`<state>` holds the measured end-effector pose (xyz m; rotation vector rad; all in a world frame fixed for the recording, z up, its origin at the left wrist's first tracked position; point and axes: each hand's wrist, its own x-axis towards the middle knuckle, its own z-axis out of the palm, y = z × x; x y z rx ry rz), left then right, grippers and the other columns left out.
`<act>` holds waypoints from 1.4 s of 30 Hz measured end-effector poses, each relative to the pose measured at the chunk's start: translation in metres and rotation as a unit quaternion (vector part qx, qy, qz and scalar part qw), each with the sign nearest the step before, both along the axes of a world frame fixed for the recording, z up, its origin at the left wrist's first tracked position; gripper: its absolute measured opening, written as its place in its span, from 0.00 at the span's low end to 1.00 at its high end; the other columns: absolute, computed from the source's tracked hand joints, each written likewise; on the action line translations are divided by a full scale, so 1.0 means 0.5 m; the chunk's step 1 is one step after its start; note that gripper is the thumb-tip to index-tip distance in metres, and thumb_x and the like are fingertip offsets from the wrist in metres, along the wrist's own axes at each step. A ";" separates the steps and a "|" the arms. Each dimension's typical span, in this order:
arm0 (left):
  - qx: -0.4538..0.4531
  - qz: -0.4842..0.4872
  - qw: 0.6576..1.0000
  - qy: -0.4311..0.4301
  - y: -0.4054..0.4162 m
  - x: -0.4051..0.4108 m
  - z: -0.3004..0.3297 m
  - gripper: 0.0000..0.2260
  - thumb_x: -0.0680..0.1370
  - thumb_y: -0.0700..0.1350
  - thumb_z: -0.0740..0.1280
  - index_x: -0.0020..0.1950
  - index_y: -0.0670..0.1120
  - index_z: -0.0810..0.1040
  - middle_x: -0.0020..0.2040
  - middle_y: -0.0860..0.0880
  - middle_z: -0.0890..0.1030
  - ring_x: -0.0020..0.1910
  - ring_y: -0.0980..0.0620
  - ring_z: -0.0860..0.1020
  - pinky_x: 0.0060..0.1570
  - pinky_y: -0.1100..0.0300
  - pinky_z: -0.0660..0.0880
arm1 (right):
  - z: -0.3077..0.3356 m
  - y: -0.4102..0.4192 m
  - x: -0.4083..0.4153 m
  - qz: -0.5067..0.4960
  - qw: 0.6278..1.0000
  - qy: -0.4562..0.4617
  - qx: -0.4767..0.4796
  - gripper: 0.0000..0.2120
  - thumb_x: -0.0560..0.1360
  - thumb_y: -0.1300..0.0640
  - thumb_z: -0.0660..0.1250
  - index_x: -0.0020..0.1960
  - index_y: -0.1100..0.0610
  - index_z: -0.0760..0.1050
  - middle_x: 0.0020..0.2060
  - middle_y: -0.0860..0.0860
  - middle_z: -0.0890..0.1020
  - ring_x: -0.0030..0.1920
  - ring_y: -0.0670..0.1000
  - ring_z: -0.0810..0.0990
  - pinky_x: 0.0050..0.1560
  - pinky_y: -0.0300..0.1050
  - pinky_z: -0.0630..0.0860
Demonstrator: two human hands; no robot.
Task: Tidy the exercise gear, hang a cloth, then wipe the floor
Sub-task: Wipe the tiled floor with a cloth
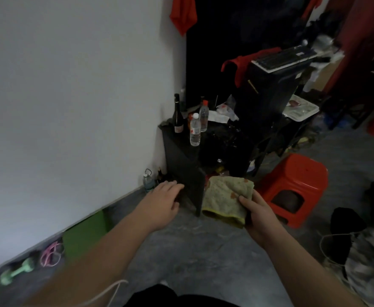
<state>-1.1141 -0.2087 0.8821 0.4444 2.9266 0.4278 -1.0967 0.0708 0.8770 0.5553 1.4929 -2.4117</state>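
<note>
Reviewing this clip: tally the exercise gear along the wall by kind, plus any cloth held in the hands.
Green dumbbell: 1
Pink resistance band: 1
Green mat: 1
Cloth, held in the right hand: 1
Total: 4

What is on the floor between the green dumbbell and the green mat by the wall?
In the head view, a pink coiled band or rope lies between the green dumbbell and the green mat, along the wall.
</note>
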 end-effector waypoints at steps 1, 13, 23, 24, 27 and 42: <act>-0.020 0.007 1.000 0.000 -0.005 -0.033 -0.014 0.26 0.81 0.52 0.59 0.78 0.54 0.56 0.79 0.49 0.57 0.78 0.47 0.53 0.76 0.46 0.56 | -0.009 -0.005 -0.038 0.002 1.000 -0.009 -0.002 0.18 0.79 0.65 0.61 0.66 0.52 0.74 0.58 0.55 0.83 0.56 0.57 0.83 0.49 0.55 0.80; -0.025 0.030 0.999 -0.014 -0.077 -0.495 -0.151 0.28 0.81 0.56 0.56 0.79 0.55 0.50 0.80 0.47 0.52 0.79 0.44 0.48 0.75 0.41 0.50 | -0.108 -0.073 -0.474 -0.057 0.994 -0.074 0.050 0.18 0.80 0.67 0.58 0.66 0.55 0.73 0.57 0.56 0.83 0.55 0.57 0.83 0.51 0.54 0.80; -0.058 0.016 0.997 -0.056 -0.064 -0.704 -0.239 0.28 0.81 0.57 0.55 0.79 0.52 0.53 0.80 0.45 0.54 0.79 0.43 0.47 0.75 0.41 0.49 | -0.249 -0.067 -0.715 -0.050 0.983 -0.168 0.046 0.18 0.81 0.65 0.58 0.68 0.52 0.72 0.62 0.55 0.80 0.61 0.59 0.80 0.62 0.64 0.74; -0.060 0.021 0.996 -0.060 -0.059 -0.714 -0.250 0.28 0.81 0.57 0.56 0.79 0.52 0.54 0.80 0.45 0.54 0.79 0.42 0.48 0.75 0.41 0.49 | -0.271 -0.064 -0.740 -0.044 0.982 -0.178 0.042 0.19 0.81 0.65 0.58 0.70 0.52 0.71 0.63 0.56 0.79 0.61 0.60 0.79 0.63 0.64 0.74; -0.062 0.046 0.994 -0.079 -0.039 -0.743 -0.288 0.28 0.81 0.57 0.56 0.79 0.52 0.53 0.80 0.44 0.53 0.79 0.43 0.46 0.75 0.41 0.48 | -0.335 -0.059 -0.811 -0.024 0.979 -0.201 0.030 0.21 0.81 0.64 0.58 0.72 0.51 0.68 0.64 0.54 0.78 0.62 0.59 0.79 0.63 0.64 0.74; -0.032 0.139 0.977 -0.160 0.117 -0.787 -0.377 0.29 0.80 0.53 0.56 0.79 0.52 0.48 0.80 0.46 0.48 0.79 0.43 0.42 0.75 0.39 0.47 | -0.555 0.041 -0.955 0.142 0.938 -0.203 0.241 0.32 0.70 0.60 0.68 0.73 0.49 0.66 0.65 0.52 0.77 0.62 0.57 0.77 0.62 0.63 0.75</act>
